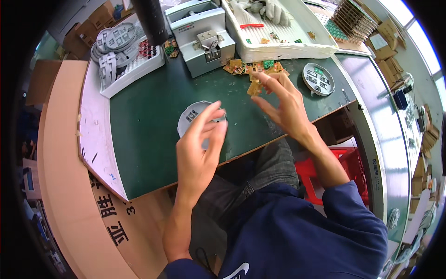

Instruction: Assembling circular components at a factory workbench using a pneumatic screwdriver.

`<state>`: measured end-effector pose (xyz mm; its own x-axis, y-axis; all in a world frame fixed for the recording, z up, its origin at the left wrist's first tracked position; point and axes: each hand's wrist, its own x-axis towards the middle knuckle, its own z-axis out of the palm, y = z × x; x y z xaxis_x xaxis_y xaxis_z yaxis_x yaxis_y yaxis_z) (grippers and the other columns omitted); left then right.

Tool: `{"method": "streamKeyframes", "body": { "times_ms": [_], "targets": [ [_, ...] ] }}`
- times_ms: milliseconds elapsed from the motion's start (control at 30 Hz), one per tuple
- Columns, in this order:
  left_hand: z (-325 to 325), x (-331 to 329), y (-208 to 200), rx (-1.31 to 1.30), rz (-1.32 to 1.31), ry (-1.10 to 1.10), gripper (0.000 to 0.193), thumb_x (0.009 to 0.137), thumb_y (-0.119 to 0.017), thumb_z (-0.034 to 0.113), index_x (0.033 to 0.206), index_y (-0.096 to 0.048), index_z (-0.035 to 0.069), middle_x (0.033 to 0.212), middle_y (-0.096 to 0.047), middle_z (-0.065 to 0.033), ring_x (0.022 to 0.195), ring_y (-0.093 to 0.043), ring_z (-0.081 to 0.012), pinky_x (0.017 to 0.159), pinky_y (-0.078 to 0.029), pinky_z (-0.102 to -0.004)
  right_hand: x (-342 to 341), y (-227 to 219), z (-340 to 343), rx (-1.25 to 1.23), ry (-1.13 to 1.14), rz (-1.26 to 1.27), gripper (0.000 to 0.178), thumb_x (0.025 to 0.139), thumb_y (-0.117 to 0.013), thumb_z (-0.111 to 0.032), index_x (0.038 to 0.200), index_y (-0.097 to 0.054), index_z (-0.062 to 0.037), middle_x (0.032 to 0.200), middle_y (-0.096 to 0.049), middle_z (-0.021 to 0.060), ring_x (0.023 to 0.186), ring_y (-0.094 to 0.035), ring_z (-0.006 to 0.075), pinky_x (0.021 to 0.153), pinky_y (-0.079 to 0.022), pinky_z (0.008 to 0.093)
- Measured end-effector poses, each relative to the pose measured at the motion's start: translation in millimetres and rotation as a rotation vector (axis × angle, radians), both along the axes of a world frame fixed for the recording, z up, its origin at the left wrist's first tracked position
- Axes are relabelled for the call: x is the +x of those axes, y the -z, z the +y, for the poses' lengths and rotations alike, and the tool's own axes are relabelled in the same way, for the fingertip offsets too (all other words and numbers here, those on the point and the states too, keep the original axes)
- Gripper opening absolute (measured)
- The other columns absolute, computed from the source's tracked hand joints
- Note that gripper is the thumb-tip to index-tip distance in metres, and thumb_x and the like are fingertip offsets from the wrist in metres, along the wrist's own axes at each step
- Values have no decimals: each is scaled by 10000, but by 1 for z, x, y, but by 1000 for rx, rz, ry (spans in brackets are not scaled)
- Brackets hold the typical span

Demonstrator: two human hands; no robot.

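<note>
My left hand point(199, 149) hovers over a round grey plastic housing point(187, 116) on the green work mat, fingers curved and apart with nothing seen between them. That hand hides much of the housing. A small yellow-brown circuit board point(254, 88) is pinched in my right hand point(288, 104), between thumb and fingers. Just beyond it lies a loose pile of similar circuit boards point(236, 67), a few with green parts. Another round grey housing point(318, 80), with dark slots and a green piece inside, rests at the right side of the mat.
A grey metal machine point(204, 39) stands at the back, beside a dark post point(149, 21). Back right is a white tray point(288, 50) with gloves and a red-handled tool point(251, 26). A white box point(132, 74) of grey housings sits back left. Cardboard point(58, 153) edges the left side.
</note>
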<state>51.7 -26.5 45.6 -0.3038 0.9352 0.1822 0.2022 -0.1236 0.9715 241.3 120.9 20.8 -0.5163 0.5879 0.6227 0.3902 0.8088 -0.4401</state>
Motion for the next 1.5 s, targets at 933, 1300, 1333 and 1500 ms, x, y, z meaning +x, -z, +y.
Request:
{"method": "streamKeyframes", "body": {
  "times_ms": [933, 1300, 1333, 1500],
  "targets": [
    [19, -20, 15, -24, -465, 251, 251, 983, -741, 214, 1097, -732, -10, 968, -748, -59, 862, -680, -103, 841, -553, -266, -20, -15, -16, -1196, -744, 334, 430, 984, -724, -226, 1319, -648, 33, 1127, -702, 100, 948, -677, 164, 852, -579, 337],
    [12, -18, 6, -87, -348, 317, 225, 988, -728, 127, 1090, -704, -72, 968, -751, -81, 912, -695, -103, 867, -554, -255, -15, -9, -11, -1370, -866, 373, 464, 938, -772, -266, 1294, -675, 15, 1188, -674, 116, 966, -688, 211, 848, -599, 376],
    [12, -19, 7, -86, -360, 330, 224, 990, -723, 124, 1091, -702, -74, 962, -751, -83, 908, -697, -105, 863, -555, -254, -15, -5, -9, -1355, -903, 360, 466, 925, -785, -269, 1282, -682, 13, 1200, -672, 119, 975, -694, 224, 856, -597, 378],
    [14, -16, 15, -87, -376, 326, 217, 994, -718, 123, 1097, -702, -67, 962, -753, -86, 905, -703, -110, 862, -554, -251, -17, 9, -2, -1379, -956, 338, 471, 884, -819, -271, 1249, -702, 3, 1201, -681, 113, 1008, -707, 254, 883, -585, 368]
  ]
}}
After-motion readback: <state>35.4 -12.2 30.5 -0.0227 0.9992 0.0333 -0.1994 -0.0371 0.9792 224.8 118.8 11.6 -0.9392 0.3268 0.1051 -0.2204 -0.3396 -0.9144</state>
